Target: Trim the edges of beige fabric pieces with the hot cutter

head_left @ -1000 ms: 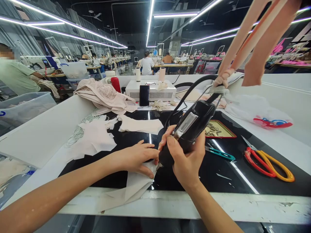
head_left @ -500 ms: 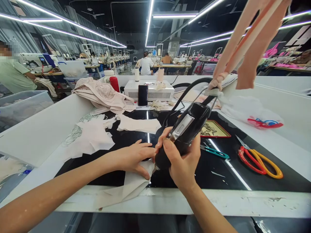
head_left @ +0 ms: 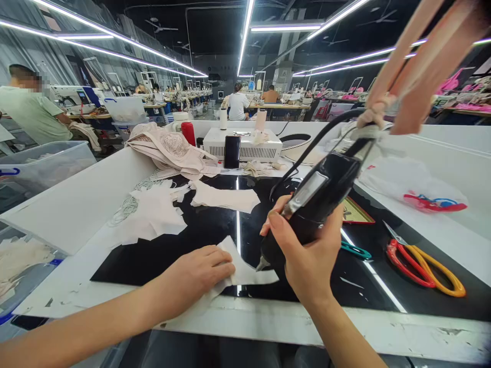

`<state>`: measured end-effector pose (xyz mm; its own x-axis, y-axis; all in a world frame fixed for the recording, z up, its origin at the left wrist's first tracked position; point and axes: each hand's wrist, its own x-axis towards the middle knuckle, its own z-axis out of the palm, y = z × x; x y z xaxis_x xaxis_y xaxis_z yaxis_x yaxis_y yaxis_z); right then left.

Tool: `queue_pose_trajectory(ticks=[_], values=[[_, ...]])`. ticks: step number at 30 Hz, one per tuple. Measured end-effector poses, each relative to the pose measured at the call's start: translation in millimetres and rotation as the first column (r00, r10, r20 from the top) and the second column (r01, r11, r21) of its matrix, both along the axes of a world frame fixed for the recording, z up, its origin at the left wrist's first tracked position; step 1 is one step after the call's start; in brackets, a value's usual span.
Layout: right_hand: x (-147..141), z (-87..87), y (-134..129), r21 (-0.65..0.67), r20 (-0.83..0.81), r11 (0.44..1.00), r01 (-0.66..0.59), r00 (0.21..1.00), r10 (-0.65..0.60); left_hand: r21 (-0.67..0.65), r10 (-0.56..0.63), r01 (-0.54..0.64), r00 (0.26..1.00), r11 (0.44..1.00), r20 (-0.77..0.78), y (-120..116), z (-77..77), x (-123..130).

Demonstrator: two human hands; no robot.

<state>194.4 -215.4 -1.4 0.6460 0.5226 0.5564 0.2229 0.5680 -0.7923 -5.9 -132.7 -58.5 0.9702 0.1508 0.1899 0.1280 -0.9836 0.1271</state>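
My right hand (head_left: 310, 250) wraps round a black corded electric hand tool (head_left: 326, 186) with a silver lever on its side. The tool tilts down to the left, and its small metal tip (head_left: 263, 263) is just above or against the edge of a white fabric piece (head_left: 247, 271); I cannot tell if they touch. My left hand (head_left: 195, 281) has its fingers curled together over this fabric, gripping its left part and hiding some of it. Twisted pink fabric strips (head_left: 383, 97) are tied to the tool's upper end.
Red-and-yellow-handled scissors (head_left: 425, 263) and teal snips (head_left: 356, 250) lie right, near a small tray (head_left: 364, 214). Cut fabric pieces (head_left: 153, 214) lie left, with stacked bra cups (head_left: 169, 148) behind. A phone (head_left: 231, 152) leans on a white box (head_left: 264, 145). Co-workers sit beyond.
My left hand has gone from spread fingers to curled ones and moved down-left, turning the fabric piece. My right hand has shifted the tool rightward, apart from the left hand.
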Motion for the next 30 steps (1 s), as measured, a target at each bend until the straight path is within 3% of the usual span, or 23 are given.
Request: queue_pose_trajectory(ticks=[4, 10, 18, 30], values=[[-3, -5.0, 0, 0.099, -0.038, 0.987, -0.128, 0.991, 0.132, -0.051, -0.181, 0.186, 0.98, 0.981, 0.086, 24, 0.4, -5], [-6, -11.4, 0, 0.087, -0.056, 0.979, -0.186, 0.98, 0.191, -0.163, -0.023, 0.045, 0.99, 0.986, 0.137, 35, 4.2, 7], [-10, -14.2, -14, 0.073, -0.063, 0.975, -0.209, 0.975, 0.214, -0.118, -0.109, 0.131, 0.977, 0.984, 0.182, 48, -10.8, 43], [-3, -11.7, -21, 0.06, -0.031, 0.987, -0.15, 0.988, 0.152, -0.084, -0.129, 0.149, 0.97, 0.985, 0.207, 50, -14.6, 22]])
